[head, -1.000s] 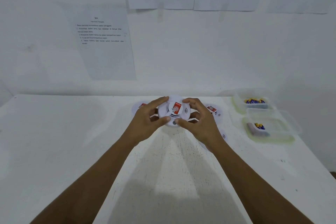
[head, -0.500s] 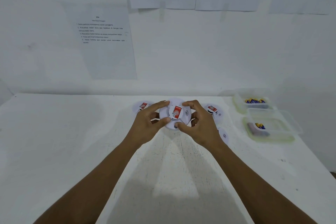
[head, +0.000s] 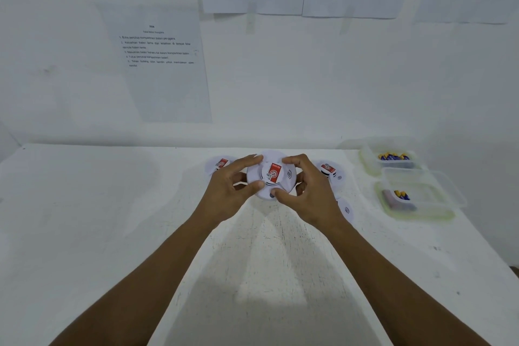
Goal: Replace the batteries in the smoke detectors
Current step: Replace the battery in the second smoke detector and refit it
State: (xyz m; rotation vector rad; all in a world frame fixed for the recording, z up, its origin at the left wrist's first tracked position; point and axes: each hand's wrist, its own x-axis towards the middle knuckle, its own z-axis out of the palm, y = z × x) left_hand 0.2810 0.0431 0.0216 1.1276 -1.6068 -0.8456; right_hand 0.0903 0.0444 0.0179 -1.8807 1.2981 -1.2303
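**Battery change under way:** A white smoke detector (head: pixel 271 177), marked with a red label, is gripped by both hands at the centre of the frame, over the far part of a white bench (head: pixel 112 233). The left hand (head: pixel 227 191) is curled round its left rim, thumb on the near edge and fingers over the far edge. The right hand (head: pixel 311 194) is set the same way on the right rim. Opposed grips of this kind are judged to suit a twist, by which the housing would be parted from its base and the battery bay reached. Whether the unit is lifted or rested on the bench cannot be told.

Three more units are laid close round it, apparently queued within reach. A second detector (head: pixel 217 164) is seen left of centre, a third detector (head: pixel 330 170) right of centre, and a fourth detector (head: pixel 346 209) is partly hidden beside the right wrist.

At the right edge of the frame two clear plastic tubs are set close together. The farther tub (head: pixel 370 161) is stocked with blue-and-yellow batteries (head: pixel 393 156). The nearer tub (head: pixel 432 202) is seen to hold a few more beside a dark object that cannot be made out. The split is presumed to keep spent cells from fresh, though which is which is not shown. A printed instruction sheet (head: pixel 160 64) is taped to the wall at upper left.
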